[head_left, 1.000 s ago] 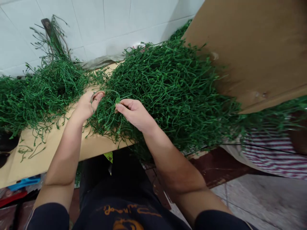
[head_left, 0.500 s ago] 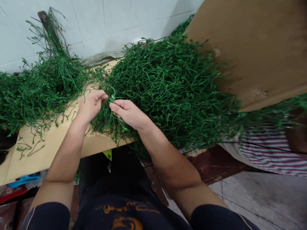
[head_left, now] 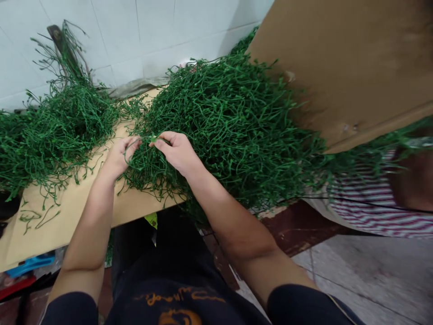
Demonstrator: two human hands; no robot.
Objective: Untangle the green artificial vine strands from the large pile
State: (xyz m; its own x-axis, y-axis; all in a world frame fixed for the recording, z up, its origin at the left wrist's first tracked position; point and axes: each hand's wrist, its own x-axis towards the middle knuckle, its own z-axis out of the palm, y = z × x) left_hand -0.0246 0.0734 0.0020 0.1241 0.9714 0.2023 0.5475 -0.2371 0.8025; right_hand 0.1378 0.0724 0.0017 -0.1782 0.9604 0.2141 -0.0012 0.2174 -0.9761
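My left hand [head_left: 119, 157] is closed in a pinch on a thin green plant stem [head_left: 146, 137], whose thin end curls down by the fingers. On the other side, the thumb and fingertips of my right hand [head_left: 179, 154] pinch the same stem near a small pale-green joint. It cannot be told whether the stem is one piece or two. Both hands hover over the edge of a large heap of green stems [head_left: 233, 122], a short gap between them. Under the heap lies a cardboard sheet [head_left: 145, 205].
A second heap of green stems [head_left: 71, 122] lies to the left, before a wooden stick [head_left: 57, 36]. Several loose stems [head_left: 40, 219] rest at the cardboard's left. An upright cardboard panel [head_left: 338, 67] blocks the right. Beyond it shows a person's striped garment [head_left: 365, 198].
My hands have moved slightly apart, the left one down and to the left. The stem that arched above them is now stretched nearly straight between them. The view has shifted a little.
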